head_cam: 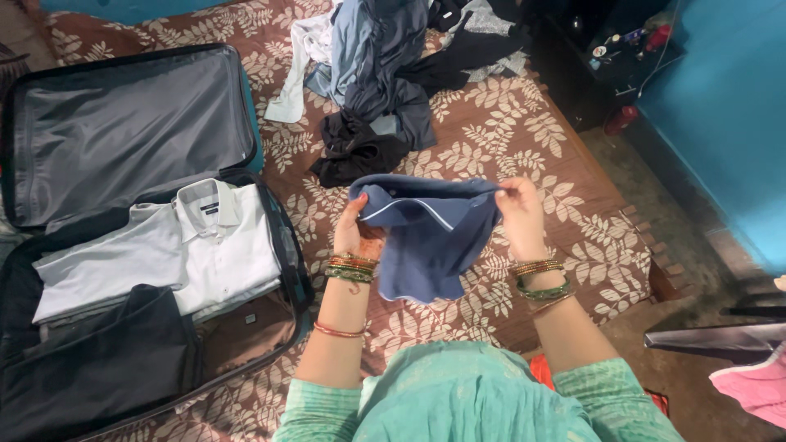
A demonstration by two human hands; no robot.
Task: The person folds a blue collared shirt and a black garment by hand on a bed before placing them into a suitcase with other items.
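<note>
I hold a blue collared shirt (426, 237) with white piping up over the bed, stretched between both hands. My left hand (357, 229) grips its left edge and my right hand (519, 214) grips its right edge near the collar. Both wrists wear green and gold bangles. To the left lies an open black suitcase (123, 123) with a folded white shirt (188, 245) and a dark folded garment (106, 352) packed in its lower half.
A heap of grey, blue, white and black clothes (385, 74) lies at the far side of the brown leaf-patterned bedspread (508, 131). A dark side table with small items (614, 57) stands by the teal wall. Pink cloth (753, 385) shows at the right edge.
</note>
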